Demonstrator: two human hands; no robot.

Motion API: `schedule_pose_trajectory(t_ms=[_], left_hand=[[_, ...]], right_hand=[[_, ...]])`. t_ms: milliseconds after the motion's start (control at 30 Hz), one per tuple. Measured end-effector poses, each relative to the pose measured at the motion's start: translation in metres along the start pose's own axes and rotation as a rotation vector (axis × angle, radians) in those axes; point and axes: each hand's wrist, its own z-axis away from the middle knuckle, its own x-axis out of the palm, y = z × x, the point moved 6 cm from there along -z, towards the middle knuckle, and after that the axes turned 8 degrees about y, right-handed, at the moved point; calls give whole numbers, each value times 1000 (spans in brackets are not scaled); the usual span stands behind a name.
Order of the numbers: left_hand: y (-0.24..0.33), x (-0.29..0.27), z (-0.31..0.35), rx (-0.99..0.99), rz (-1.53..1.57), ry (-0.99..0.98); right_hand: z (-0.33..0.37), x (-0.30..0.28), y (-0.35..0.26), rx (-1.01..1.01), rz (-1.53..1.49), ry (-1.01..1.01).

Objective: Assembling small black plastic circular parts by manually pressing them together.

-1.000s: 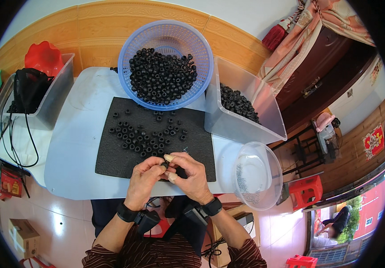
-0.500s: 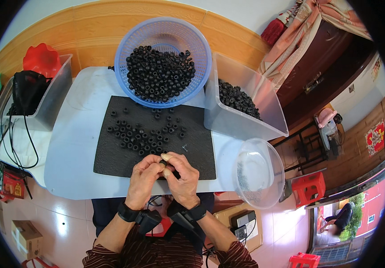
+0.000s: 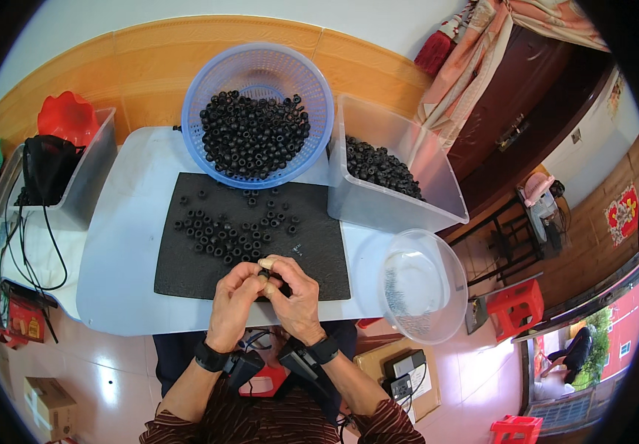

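Observation:
My left hand [image 3: 233,300] and my right hand [image 3: 294,300] meet over the near edge of a black mat [image 3: 316,255]. Between their fingertips they pinch a small black ring-shaped part [image 3: 264,273], mostly covered by the fingers. The right fingers curl in toward the palm, where something dark shows; I cannot make out what it is. Just beyond my hands, several loose black ring-shaped parts [image 3: 223,238] lie scattered on the mat. A blue perforated basket [image 3: 321,111] full of the same parts stands behind it.
Right of the basket, a clear plastic bin [image 3: 401,211] holds more black parts. A round clear tub [image 3: 445,285] with thin, small pieces sits at the white table's [image 3: 123,222] right edge. A grey bin [image 3: 90,181] with a black bag and cables stands left.
The whole view has shifted slightly, with the basket and mat now lower in the picture. My hands keep the same pinch on the small part.

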Motion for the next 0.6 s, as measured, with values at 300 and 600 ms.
schedule_pose_trajectory(t_ms=[300,600], left_hand=[[8,8,10,355,-234,132],[15,43,11,422,-435,-14]], right_hand=[[3,-6,21,242,-463,54],[4,-6,31,319,-542,-39]])
